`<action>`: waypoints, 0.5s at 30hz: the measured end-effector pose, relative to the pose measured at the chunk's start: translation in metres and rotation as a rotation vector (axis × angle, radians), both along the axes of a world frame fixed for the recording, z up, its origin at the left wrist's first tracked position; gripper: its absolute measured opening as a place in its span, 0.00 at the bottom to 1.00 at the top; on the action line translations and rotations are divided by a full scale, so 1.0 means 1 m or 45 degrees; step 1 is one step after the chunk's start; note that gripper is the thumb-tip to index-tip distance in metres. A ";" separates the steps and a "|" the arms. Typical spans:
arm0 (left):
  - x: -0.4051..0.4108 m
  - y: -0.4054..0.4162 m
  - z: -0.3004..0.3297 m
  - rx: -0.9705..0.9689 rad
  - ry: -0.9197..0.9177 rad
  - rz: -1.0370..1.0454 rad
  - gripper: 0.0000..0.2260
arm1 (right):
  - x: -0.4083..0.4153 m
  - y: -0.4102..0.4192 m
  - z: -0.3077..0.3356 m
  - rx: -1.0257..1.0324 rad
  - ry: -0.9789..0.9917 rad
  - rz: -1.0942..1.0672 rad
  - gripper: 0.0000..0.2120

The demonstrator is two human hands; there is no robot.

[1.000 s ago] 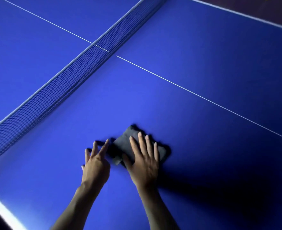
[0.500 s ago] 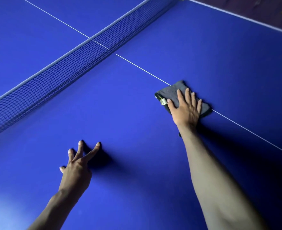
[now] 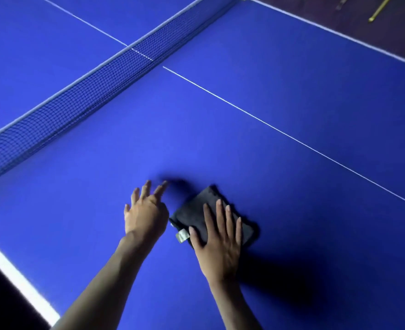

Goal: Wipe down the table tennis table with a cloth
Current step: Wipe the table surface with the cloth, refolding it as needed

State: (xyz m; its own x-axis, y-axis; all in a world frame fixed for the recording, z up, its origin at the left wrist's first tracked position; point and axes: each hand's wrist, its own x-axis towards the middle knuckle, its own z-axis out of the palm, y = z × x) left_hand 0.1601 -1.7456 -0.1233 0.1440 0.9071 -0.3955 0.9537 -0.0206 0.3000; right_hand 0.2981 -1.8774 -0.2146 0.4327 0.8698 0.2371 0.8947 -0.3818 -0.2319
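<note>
On blue table tennis table (image 3: pixel 244 151): folded dark grey cloth (image 3: pixel 196 210) under flat, straight-fingered right hand (image 3: pixel 220 244); left hand (image 3: pixel 145 215) just beside, fingers spread, holding nothing.

- The right hand (image 3: pixel 220 244) covered the near part of the folded cloth (image 3: pixel 196 210).
- Both forearms ran off the bottom edge.
- The net (image 3: pixel 82 91) was cut off at left.
- The left hand's fingertips (image 3: pixel 163 184) were blurred.

Dark purplish floor (image 3: pixel 363 17) beyond far edge, yellow rod (image 3: pixel 380 9) lying there
</note>
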 end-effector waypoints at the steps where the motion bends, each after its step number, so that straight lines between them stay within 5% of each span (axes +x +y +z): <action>1: 0.003 -0.010 -0.003 -0.007 -0.003 -0.007 0.28 | 0.008 0.002 -0.001 0.026 -0.002 0.050 0.31; 15: 0.024 -0.041 -0.028 0.010 0.043 0.073 0.26 | 0.276 0.186 -0.005 -0.032 0.044 -0.205 0.34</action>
State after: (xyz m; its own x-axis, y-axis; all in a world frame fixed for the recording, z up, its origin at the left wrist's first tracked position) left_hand 0.1841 -1.7864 -0.1516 0.0782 0.9166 -0.3921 0.9629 0.0323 0.2677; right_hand 0.5742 -1.6914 -0.2195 0.5745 0.7939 0.1991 0.8131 -0.5257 -0.2500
